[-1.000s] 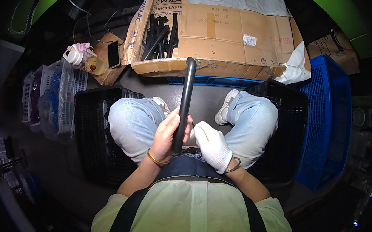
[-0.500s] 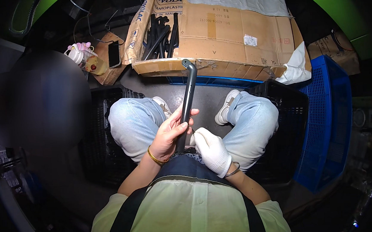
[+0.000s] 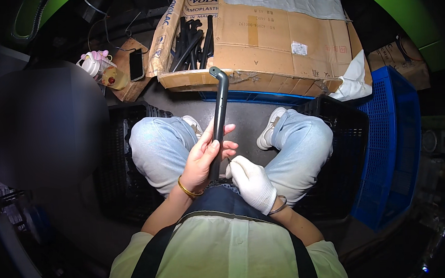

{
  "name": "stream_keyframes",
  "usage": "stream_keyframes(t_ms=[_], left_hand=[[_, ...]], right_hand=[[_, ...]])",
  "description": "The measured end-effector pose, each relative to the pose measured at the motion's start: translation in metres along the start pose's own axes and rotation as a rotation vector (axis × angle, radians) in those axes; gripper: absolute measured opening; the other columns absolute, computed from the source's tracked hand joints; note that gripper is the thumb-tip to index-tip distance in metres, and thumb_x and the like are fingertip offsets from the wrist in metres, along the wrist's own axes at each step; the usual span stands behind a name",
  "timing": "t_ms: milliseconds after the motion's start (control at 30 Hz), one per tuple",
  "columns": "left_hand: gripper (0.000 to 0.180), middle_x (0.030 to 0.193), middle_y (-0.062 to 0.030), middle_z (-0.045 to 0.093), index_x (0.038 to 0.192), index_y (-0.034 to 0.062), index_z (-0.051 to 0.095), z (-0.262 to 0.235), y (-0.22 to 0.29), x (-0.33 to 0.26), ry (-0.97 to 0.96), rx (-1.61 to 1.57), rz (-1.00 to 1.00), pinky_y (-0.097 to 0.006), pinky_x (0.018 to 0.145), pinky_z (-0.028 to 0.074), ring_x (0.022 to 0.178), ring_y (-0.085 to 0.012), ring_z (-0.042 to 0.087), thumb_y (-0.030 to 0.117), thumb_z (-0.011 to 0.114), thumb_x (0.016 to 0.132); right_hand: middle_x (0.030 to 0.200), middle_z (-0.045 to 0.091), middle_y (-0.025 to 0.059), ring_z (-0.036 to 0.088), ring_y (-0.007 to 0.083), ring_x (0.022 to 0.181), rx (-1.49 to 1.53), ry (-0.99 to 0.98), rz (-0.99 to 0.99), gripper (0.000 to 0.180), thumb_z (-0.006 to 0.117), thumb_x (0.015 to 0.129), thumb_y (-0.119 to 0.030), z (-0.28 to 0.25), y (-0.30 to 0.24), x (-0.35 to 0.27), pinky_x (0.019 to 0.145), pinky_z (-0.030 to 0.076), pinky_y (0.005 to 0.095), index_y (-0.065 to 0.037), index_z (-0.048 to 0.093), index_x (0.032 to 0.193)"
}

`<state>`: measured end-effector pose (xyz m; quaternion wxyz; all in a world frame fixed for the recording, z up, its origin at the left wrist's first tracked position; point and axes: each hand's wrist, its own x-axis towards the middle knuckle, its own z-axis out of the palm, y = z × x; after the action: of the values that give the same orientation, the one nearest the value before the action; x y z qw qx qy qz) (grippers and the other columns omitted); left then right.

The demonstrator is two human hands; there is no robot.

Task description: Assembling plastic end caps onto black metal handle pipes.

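Trimming step, by the look of it. Bare left hand (image 3: 203, 158) wraps the black bent tube (image 3: 219, 119), upright between the knees. Gloved right hand (image 3: 250, 181) pinches a small tool at its lower end. Next move needs steady turning; cardboard box (image 3: 277, 42) holds more tubes.

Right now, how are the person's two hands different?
The left hand is bare with a gold bangle at the wrist; the right hand wears a white glove with a dark band at the wrist. The left hand wraps around the black tube higher up; the right hand sits beside its lower end, pinching a thin tool. Both hands rest between the knees.
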<state>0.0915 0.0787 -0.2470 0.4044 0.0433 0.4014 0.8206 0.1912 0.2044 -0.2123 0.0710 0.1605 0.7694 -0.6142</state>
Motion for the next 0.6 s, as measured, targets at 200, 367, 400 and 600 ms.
stream_keyframes(t_ms=[200,367,400,600], left_hand=[[0.057,0.135,-0.0153,0.047,0.150,0.0016,0.018,-0.005,-0.005,-0.001,-0.069,0.019,0.007,-0.030,0.088,0.050,0.101,-0.0179,0.060,0.022,0.043,0.102],[0.059,0.134,-0.0164,0.048,0.151,0.0022,0.016,-0.004,-0.005,-0.001,-0.061,0.075,0.038,-0.030,0.088,0.050,0.101,-0.0190,0.060,0.021,0.043,0.102],[0.059,0.134,-0.0164,0.048,0.151,0.0022,0.016,-0.004,-0.005,-0.001,-0.061,0.074,0.038,-0.030,0.088,0.050,0.101,-0.0190,0.060,0.021,0.043,0.102],[0.056,0.133,-0.0162,0.048,0.151,0.0025,0.018,-0.005,-0.006,-0.001,-0.070,0.152,0.065,-0.030,0.088,0.050,0.101,-0.0190,0.060,0.018,0.042,0.103]], right_hand=[[0.075,0.065,0.0161,0.066,0.0355,0.073,-0.036,-0.036,0.002,0.019,0.048,0.096,-0.019,0.007,0.006,0.002,0.067,0.051,0.0428,-0.005,0.058,0.088],[0.075,0.066,0.0162,0.066,0.0359,0.072,-0.077,-0.068,-0.008,0.021,0.047,0.096,-0.022,0.008,0.007,0.003,0.067,0.051,0.0442,-0.007,0.059,0.086],[0.075,0.066,0.0162,0.066,0.0360,0.072,-0.090,-0.076,-0.011,0.022,0.047,0.097,-0.022,0.007,0.007,0.003,0.067,0.051,0.0445,-0.007,0.059,0.086],[0.076,0.066,0.0165,0.065,0.0371,0.073,-0.083,-0.107,0.007,0.025,0.046,0.097,-0.025,0.008,0.014,0.005,0.068,0.050,0.0446,-0.006,0.059,0.086]])
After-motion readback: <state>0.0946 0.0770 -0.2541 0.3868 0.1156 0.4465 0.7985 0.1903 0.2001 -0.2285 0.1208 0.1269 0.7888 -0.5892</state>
